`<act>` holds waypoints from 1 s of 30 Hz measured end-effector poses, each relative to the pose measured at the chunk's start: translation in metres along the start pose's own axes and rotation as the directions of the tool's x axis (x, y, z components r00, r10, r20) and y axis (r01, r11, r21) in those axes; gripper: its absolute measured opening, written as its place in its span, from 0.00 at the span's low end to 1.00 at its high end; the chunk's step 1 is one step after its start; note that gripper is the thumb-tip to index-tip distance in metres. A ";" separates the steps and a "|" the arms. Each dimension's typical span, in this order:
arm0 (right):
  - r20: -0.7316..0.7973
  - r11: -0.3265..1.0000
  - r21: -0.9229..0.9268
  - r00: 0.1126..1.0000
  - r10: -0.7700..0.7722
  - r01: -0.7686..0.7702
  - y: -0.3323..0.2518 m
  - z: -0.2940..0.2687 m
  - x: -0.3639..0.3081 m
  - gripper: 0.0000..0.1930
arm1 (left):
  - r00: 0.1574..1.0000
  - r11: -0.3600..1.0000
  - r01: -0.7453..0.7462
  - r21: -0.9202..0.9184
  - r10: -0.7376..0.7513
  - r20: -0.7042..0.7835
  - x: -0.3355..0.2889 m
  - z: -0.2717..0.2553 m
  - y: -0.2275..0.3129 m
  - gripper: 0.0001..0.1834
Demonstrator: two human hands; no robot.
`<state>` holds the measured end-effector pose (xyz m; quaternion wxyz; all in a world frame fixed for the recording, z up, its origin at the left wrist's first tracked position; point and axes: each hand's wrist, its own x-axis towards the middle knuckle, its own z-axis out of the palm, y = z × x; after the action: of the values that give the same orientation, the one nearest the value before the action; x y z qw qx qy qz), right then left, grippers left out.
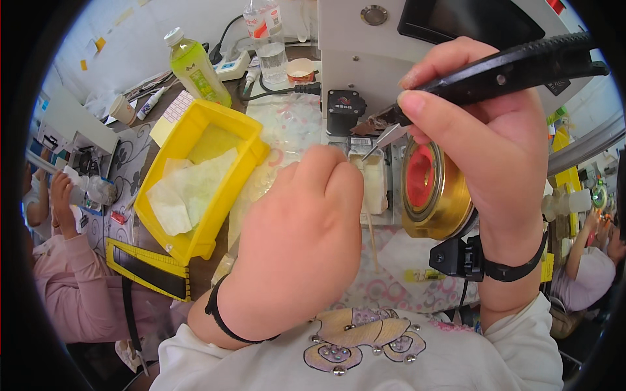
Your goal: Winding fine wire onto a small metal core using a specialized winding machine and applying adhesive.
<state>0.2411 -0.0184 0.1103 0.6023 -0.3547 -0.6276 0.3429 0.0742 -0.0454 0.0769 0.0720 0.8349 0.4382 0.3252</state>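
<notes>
My right hand (502, 130) is raised and closed round the black handle of a utility knife (502, 73). The knife's thin metal blade slants down to the left, its tip close to my left fingers. My left hand (306, 228) is closed, knuckles up, with its fingertips hidden from view; what they hold cannot be made out. Just beyond and beside it is a small white block (374, 186) in a metal holder. A thin wooden stick (372, 241) shows beside the left hand. Right of the block stands a round gold tin (433, 218) with a red inside.
A yellow bin (225, 202) with white sheets lies left. Behind are a green drink bottle (199, 72), a clear bottle (270, 58) and a paper cup (301, 69). A grey machine (365, 58) stands ahead. A yellow-framed black tool (147, 268) is at left. Other people sit on both sides.
</notes>
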 end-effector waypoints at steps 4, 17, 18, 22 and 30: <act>0.053 0.999 -0.007 0.998 0.039 -0.039 0.003 -0.007 0.000 0.06 | 0.999 1.000 0.020 0.013 -0.021 0.033 -0.008 0.000 -0.001 0.06; 0.117 0.960 -0.262 0.984 0.136 -0.101 -0.010 -0.011 -0.001 0.07 | 0.999 0.961 -0.042 -0.274 0.044 0.002 -0.019 0.009 -0.013 0.09; 0.124 0.957 -0.274 0.983 0.138 -0.099 -0.010 -0.013 -0.002 0.07 | 0.994 0.955 -0.106 -0.276 0.092 -0.065 -0.018 0.013 -0.016 0.10; 0.168 0.943 -0.318 0.974 0.154 -0.094 -0.012 -0.017 -0.008 0.07 | 0.957 0.902 -0.286 -0.322 0.252 -0.143 -0.016 0.027 -0.032 0.13; 0.278 0.900 -0.434 0.942 0.188 -0.051 -0.008 -0.025 -0.014 0.07 | 0.974 0.830 -0.220 -0.513 0.160 -0.160 -0.022 0.039 -0.037 0.11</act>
<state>0.2660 -0.0346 0.1114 0.3819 -0.4554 -0.7508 0.2883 0.0636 -0.0340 0.0208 0.2412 0.8033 0.2501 0.4837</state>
